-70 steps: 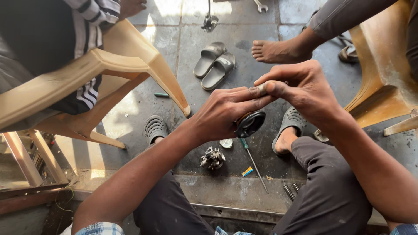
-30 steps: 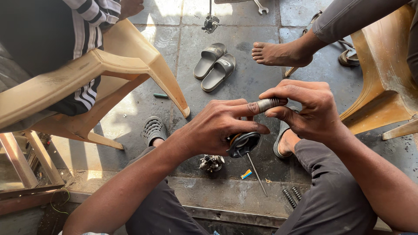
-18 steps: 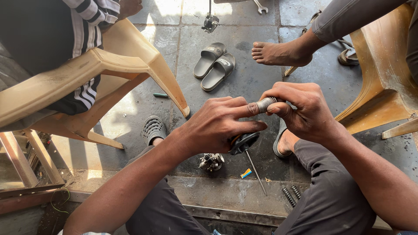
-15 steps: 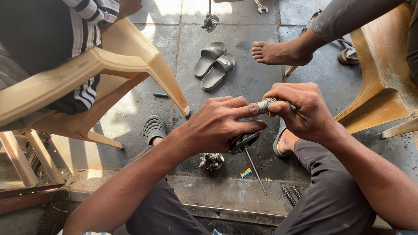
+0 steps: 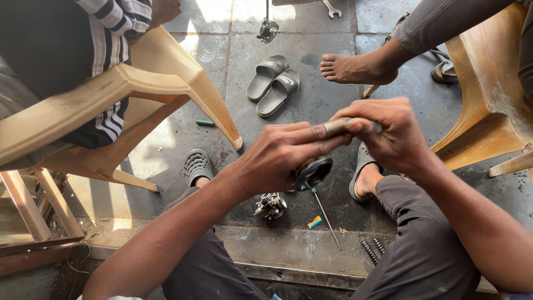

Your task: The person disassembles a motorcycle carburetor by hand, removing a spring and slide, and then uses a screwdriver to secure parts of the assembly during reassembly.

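Observation:
My left hand (image 5: 283, 153) grips a small round black metal part (image 5: 313, 171) with a thin pin sticking down from it. Its thumb and forefinger stretch toward my right hand (image 5: 388, 133). The fingers of my right hand are closed around a short grey cylindrical piece (image 5: 336, 126) at the top of the same part. Both hands meet above my knees, over the floor. What lies inside my right fist is hidden.
A small metal carburettor-like piece (image 5: 270, 205), a thin rod (image 5: 328, 222), a yellow-blue scrap (image 5: 315, 222) and two springs (image 5: 373, 250) lie on the stone floor. Grey slippers (image 5: 273, 84), tan plastic chairs (image 5: 166, 78) left and right, and another person's bare foot (image 5: 355, 68) surround me.
My hands have dropped a little and drawn together. My right hand went from open fingers to a closed grip on the grey piece.

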